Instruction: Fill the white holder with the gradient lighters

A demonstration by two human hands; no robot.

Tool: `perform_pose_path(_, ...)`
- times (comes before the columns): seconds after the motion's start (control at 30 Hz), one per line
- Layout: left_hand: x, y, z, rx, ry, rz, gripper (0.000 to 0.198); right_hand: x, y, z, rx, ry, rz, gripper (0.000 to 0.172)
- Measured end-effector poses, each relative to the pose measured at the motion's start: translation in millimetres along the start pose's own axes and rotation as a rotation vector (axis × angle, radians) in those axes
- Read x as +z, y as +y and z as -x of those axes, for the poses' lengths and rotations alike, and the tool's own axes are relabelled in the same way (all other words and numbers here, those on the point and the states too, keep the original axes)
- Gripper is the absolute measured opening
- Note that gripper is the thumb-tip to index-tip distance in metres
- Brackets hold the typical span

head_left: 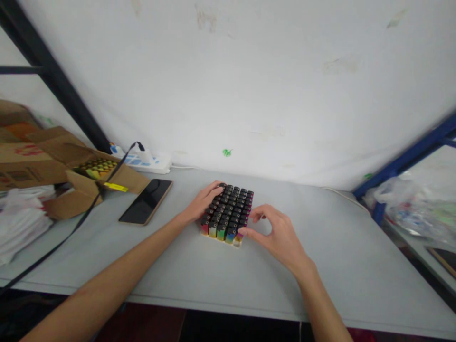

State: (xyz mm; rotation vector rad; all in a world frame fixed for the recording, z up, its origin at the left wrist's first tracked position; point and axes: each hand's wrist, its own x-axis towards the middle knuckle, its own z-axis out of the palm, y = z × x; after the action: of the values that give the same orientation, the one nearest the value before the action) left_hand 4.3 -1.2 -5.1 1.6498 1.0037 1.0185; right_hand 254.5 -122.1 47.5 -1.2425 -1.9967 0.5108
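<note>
"Lighters [231, 208], black-topped and packed in close rows: where do we have them?"

"Upright in a pale tray [237, 244], near the middle of the grey table [199, 285], between our two hands."

"How is our left hand [204, 200]?"

"Laid along the far left side of the block, fingers over the black tops. Whether they grip, we cannot tell."

"And our right hand [272, 227]?"

"At the near right corner, thumb and fingers parted, the thumb tip right by the corner lighter. We cannot tell if it presses there."

"What do we see around?"

"To the left, a dark-screened phone [147, 202]; beyond it, a cardboard box [83, 187] with its flaps out and yellow things [96, 167] in rows inside. Behind those, a white power strip [162, 165] sits against the wall [228, 85]."
</note>
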Motion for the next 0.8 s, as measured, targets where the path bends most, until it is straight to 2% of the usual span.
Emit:
perform_pose_path(0.13,3.2,-13,-6,-0.022,0.079,0.179,0.043,2,-28,-20,-0.142,0.017,0.061,0.056)
perform_pose_path(0.2,5.4,-18,-9,-0.029,0.122,0.232,0.049,2,-24,-38,-0.154,0.042,0.061,0.052)
perform_pose_path(0.27,6.9,-21,-11,-0.024,0.183,0.280,0.054,3,-5,-57,-0.145,0.137,0.053,0.046)
perform_pose_path(0.37,5.3,-22,-12,0.003,0.316,0.341,0.051,15,40,-68,-0.072,0.301,0.038,0.052)
perform_pose_path(0.43,1.4,-22,-12,0.021,0.412,0.372,0.047,27,68,-63,0.041,0.338,-0.011,0.058)
perform_pose_path(0.5,-3.6,-23,-12,0.026,0.510,0.405,0.042,40,87,-53,0.155,0.316,-0.102,0.061)
perform_pose_path(0.63,-11.6,-27,-13,-0.009,0.655,0.470,0.040,50,98,-44,0.228,0.298,-0.158,0.063)
perform_pose_path(0.8,-12.6,-26,-11,-0.039,0.652,0.484,0.042,45,93,-47,0.270,0.271,-0.245,0.061)
